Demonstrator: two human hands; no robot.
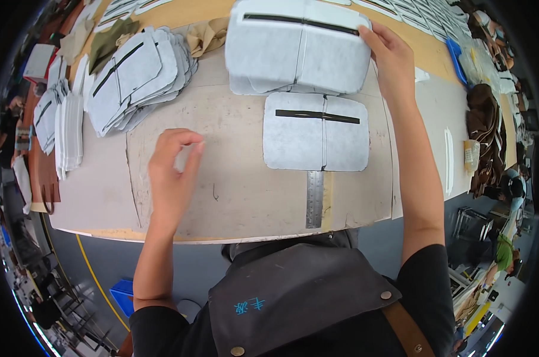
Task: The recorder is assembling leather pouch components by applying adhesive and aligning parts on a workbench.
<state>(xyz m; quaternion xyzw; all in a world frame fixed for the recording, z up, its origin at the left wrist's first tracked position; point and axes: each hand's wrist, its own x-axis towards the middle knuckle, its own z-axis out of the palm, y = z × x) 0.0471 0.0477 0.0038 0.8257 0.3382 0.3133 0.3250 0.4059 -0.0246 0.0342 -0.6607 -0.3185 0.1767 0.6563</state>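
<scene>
My right hand (393, 56) pinches the right edge of a white rounded fabric panel (299, 53) with a black zipper-like strip across it. The panel lies over a stack of similar pieces at the back of the table, their lower edges showing beneath it. A single white panel (293, 143) of the same kind lies flat just in front, its black strip crossed by a vertical seam. Below its near edge a metal ruler (314, 202) points toward me. My left hand (173, 160) hovers over the table's left part, thumb and index tips brought together, with nothing visible between them.
A fanned pile of similar white panels (132, 77) lies at the back left, beside narrow white strips (70, 134). Tan fabric scraps (207, 37) sit behind. Brown fabric (485, 128) and a blue tray (457, 60) are at right. The table's front edge (186, 241) runs near my waist.
</scene>
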